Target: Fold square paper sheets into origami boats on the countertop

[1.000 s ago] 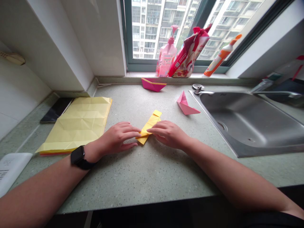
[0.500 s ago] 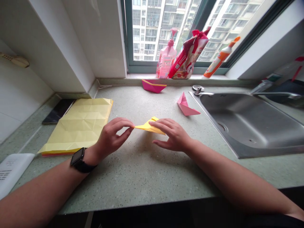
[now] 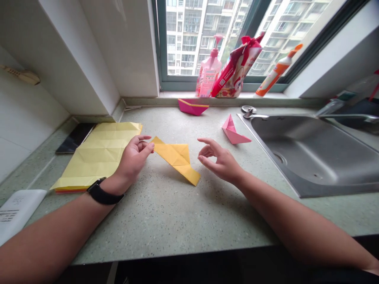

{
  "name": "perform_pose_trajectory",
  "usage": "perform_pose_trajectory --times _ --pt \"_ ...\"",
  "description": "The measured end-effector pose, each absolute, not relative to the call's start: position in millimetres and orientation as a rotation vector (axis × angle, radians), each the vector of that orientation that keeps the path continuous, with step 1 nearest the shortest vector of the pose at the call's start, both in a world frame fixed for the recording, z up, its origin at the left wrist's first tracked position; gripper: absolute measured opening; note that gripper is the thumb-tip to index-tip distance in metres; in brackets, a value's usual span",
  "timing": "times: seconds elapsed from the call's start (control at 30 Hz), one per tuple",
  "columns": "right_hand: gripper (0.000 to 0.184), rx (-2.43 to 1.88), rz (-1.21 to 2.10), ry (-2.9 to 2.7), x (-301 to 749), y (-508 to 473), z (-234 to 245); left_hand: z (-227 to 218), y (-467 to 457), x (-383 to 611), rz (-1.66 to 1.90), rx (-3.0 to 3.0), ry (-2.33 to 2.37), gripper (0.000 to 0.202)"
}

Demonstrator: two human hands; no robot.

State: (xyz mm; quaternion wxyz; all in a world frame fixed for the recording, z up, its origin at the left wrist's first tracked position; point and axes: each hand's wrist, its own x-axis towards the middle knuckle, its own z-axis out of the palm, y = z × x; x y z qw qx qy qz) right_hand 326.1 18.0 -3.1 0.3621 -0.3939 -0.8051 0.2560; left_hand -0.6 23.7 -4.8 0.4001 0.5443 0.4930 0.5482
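A folded piece of yellow origami paper [image 3: 177,157] is held over the counter, a long slanted band with a triangular flap at its upper right. My left hand [image 3: 134,157] pinches its left end between thumb and fingers. To the right of the paper is my right hand [image 3: 220,159], apart from it, fingers curved and thumb separated, with nothing in it. Beyond them lie a magenta paper boat [image 3: 193,108] with a yellow rim, near the sill, and a pink folded paper boat [image 3: 233,132] beside the sink.
Creased yellow sheets [image 3: 103,152] are stacked at left, partly over a dark flat object [image 3: 74,138]. A white device [image 3: 19,213] sits nearer. The steel sink [image 3: 314,150] fills the right. A pink pump bottle [image 3: 209,73], red packet [image 3: 237,69] and orange-white bottle [image 3: 274,75] line the sill.
My right hand has let go of the yellow paper and moved slightly right. The paper has turned in my left hand, so its broad folded face now shows.
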Motion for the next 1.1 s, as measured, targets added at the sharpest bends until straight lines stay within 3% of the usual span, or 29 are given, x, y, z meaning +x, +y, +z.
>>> perform_pose_trajectory --times 0.23,0.37,0.53,0.63,0.73,0.9,1.1 --pt "0.025 -0.796 0.250 -2.422 326 20 -10 -13 24 -11 1.047 2.187 1.503 0.031" --pt "0.035 -0.670 0.241 -2.599 324 22 -15 -18 23 -12 1.007 2.520 1.529 0.034" --pt "0.047 -0.752 0.090 -2.705 321 20 -20 -8 11 -1 0.966 2.693 1.030 0.024" --pt "0.045 -0.847 0.004 -2.717 319 16 -19 -5 0 7 0.832 2.735 0.831 0.020" --pt "0.037 -0.882 -0.022 -2.714 317 13 -18 -5 -6 13 0.686 2.753 0.712 0.031" --pt "0.030 -0.824 -0.038 -2.682 317 15 -17 -5 -6 16 0.550 2.739 0.744 0.034" --pt "0.047 -0.839 0.018 -2.682 322 16 -19 1 -5 15 0.541 2.804 0.817 0.016"
